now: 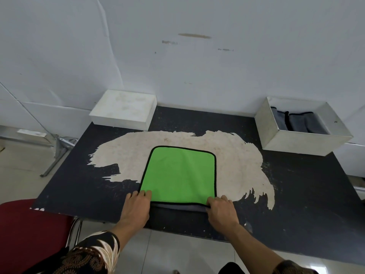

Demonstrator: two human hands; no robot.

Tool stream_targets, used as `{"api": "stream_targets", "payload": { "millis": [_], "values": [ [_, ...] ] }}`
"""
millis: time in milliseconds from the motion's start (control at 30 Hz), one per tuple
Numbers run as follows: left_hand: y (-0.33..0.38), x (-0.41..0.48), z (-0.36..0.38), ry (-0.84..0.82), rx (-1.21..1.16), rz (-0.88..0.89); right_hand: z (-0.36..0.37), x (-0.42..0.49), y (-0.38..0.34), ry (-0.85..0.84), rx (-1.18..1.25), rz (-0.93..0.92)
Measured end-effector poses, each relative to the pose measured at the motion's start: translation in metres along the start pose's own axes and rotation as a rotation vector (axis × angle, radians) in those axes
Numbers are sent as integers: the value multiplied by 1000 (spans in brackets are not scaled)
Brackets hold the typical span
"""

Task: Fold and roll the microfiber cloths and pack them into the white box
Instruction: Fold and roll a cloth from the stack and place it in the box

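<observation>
Corners of the green cloth [178, 175], lying mid-way across the table [300, 186], are being pinched by the left hand [136, 207] and right hand [222, 209], fingers curled. Uneven pulling is likely risking a crooked roll, too fat for the white box [300, 143] at far right. Showing: one green cloth, one upturned box [122, 113], perhaps three grey rolls [296, 122].

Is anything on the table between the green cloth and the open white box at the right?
Nothing visible does: the table is bare between the green cloth and the open white box. Grey rolled cloths already lie inside it.
</observation>
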State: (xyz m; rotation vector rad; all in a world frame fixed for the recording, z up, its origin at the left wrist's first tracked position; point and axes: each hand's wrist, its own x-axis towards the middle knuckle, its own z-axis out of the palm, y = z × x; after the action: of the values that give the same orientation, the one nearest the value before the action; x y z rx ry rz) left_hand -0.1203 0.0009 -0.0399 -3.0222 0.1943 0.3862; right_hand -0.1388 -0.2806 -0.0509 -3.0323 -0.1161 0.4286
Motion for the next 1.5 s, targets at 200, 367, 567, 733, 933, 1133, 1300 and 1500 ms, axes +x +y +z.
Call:
{"api": "stream_targets", "payload": {
  "millis": [200, 367, 567, 733, 933, 1133, 1300, 1500],
  "values": [
    [-10, 12, -2, -40, -18, -3, -8, 8, -1, -102, 1, -32],
    [-20, 22, 1, -69, -98, 83, -12, 19, 0, -115, 0, -50],
    [-17, 75, -35, 22, -223, 42, -42, 53, 9, 78, 193, 115],
    [5, 143, -123, 340, -574, -93, -126, 104, 19, 450, 377, 241],
    [19, 146, -203, 601, -938, 106, -166, 99, 44, 1032, 513, 43],
    [14, 108, -142, 684, -880, 257, -92, 57, 71, 1045, 482, -59],
    [10, 89, -38, 140, -536, 203, -7, 34, 80, 434, 238, 90],
    [10, 84, -4, -35, -205, 165, -2, 45, 67, 186, 110, 159]
  ]
}}
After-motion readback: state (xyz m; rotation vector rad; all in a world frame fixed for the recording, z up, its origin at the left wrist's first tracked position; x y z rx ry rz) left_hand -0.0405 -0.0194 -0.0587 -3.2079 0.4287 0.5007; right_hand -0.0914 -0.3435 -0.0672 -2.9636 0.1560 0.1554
